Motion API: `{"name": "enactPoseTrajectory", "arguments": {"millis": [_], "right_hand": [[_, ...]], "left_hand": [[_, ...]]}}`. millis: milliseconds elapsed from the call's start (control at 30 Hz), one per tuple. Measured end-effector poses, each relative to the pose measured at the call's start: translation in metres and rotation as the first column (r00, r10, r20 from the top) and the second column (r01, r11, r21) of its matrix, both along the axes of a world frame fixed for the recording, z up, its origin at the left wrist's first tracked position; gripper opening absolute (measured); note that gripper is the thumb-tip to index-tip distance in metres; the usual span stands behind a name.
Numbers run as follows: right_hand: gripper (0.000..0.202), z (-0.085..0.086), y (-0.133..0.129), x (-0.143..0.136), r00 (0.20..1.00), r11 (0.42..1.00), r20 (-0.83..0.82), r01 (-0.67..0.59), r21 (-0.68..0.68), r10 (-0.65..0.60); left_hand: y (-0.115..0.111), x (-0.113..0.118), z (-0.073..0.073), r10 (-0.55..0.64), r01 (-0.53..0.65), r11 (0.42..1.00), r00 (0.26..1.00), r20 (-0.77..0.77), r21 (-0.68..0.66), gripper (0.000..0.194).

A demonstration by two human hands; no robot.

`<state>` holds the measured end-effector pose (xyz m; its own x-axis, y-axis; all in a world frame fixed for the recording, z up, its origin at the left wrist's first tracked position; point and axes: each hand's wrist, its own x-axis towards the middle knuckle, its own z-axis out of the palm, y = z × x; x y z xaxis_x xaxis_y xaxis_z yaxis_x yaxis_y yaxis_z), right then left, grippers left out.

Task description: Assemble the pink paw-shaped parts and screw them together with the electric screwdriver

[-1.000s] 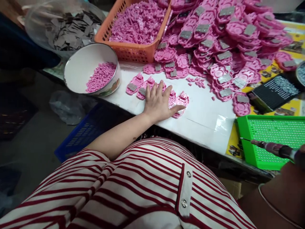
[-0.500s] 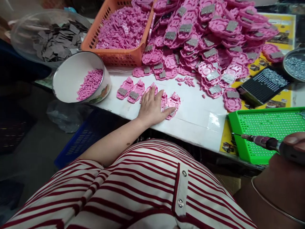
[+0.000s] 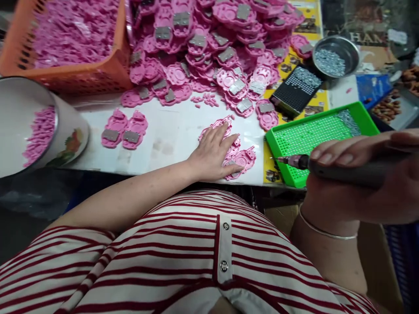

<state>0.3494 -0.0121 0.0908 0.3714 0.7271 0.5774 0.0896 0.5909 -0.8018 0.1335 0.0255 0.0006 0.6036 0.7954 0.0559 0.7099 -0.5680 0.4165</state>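
Note:
My left hand (image 3: 212, 152) lies flat with spread fingers over a few pink plastic housings (image 3: 246, 159) on the white work surface (image 3: 170, 150). Its palm and fingers hide much of them. To the left, two more pink housings (image 3: 134, 131) with grey metal plates lie side by side. My right hand (image 3: 366, 170) is wrapped around a dark electric screwdriver (image 3: 347, 172). The tool points left, its thin bit over the near left corner of the green perforated tray (image 3: 284, 168).
Behind lies a large heap of pink housings (image 3: 225, 56). An orange basket (image 3: 121, 65) and an enamel bowl (image 3: 70, 126) of small pink pieces stand left. Screws fill part of a black perforated tray (image 3: 288, 98) and a metal bowl (image 3: 337, 39). Loose pink pegs (image 3: 206, 100) lie mid-table.
My left hand has slid the housings under it rightward along the surface, away from the two left behind. The view has swung right. My right hand still grips the screwdriver.

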Motion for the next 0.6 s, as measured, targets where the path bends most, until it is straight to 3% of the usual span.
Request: {"name": "enactPoseTrajectory", "arguments": {"millis": [100,233,333,400,600], "right_hand": [[0.011,0.000,0.000,-0.010,0.997,0.994,-0.032,-0.073,0.082,0.076],[0.008,-0.005,0.003,-0.013,0.991,0.973,0.035,-0.135,0.189,0.130],[0.017,-0.009,0.003,-0.013,0.993,0.986,0.092,-0.092,0.138,0.079],[0.016,-0.010,0.002,-0.014,0.993,0.995,0.115,-0.049,0.088,0.039],[0.020,-0.017,0.003,-0.014,0.992,0.993,0.121,-0.044,0.111,0.030]], "left_hand": [[0.006,0.015,0.001,-0.103,0.103,0.995,0.995,0.003,-0.011,0.089],[0.008,0.025,0.004,-0.150,0.151,0.986,0.989,-0.015,0.067,0.089],[0.001,0.029,0.007,-0.115,0.105,0.974,0.993,0.037,0.203,0.088],[-0.007,0.031,0.011,-0.123,0.091,0.957,0.988,0.099,0.275,0.078],[-0.024,0.042,0.015,-0.240,0.187,0.923,0.963,0.123,0.338,0.049]]}}
